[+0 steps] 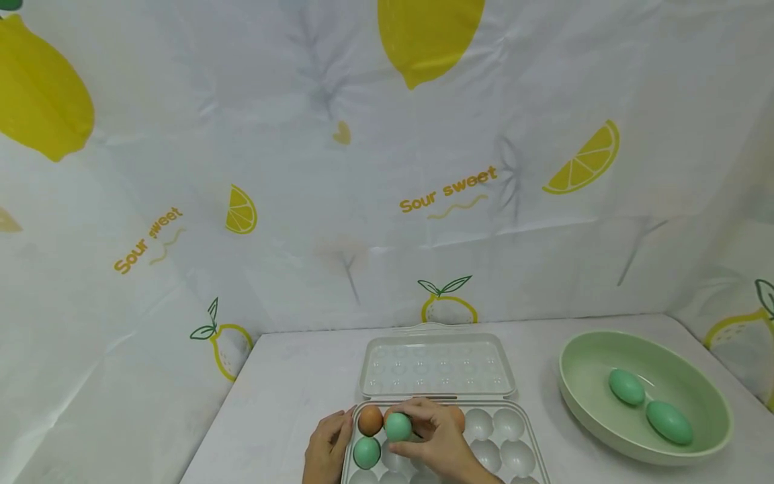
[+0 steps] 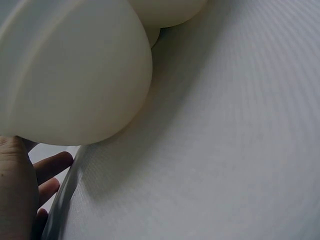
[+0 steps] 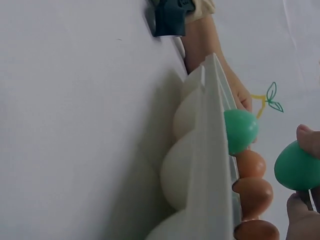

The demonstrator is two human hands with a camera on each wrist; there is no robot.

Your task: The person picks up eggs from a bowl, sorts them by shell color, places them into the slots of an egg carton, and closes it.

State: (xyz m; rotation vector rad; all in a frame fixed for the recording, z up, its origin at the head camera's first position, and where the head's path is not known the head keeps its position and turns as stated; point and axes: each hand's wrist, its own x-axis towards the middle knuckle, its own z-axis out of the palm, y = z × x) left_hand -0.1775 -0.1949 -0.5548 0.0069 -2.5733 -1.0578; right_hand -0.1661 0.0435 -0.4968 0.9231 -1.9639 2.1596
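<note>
A clear plastic egg tray (image 1: 486,456) lies on the table with its lid (image 1: 438,366) folded back. My right hand (image 1: 438,440) pinches a green egg (image 1: 398,427) between thumb and fingertips, just above the tray's left part; in the right wrist view this green egg (image 3: 290,167) is apart from the others. Another green egg (image 1: 366,453) sits in a cup at the left, in front of a brown egg (image 1: 371,421). More brown eggs (image 3: 256,197) stand along the back row, partly hidden by my right hand. My left hand (image 1: 328,445) rests against the tray's left edge.
A pale green bowl (image 1: 595,420) stands to the right of the tray, with two green eggs (image 1: 627,386) inside. A white cloth (image 1: 302,269) printed with lemons hangs behind the table. The lid reaches close to the table's back edge.
</note>
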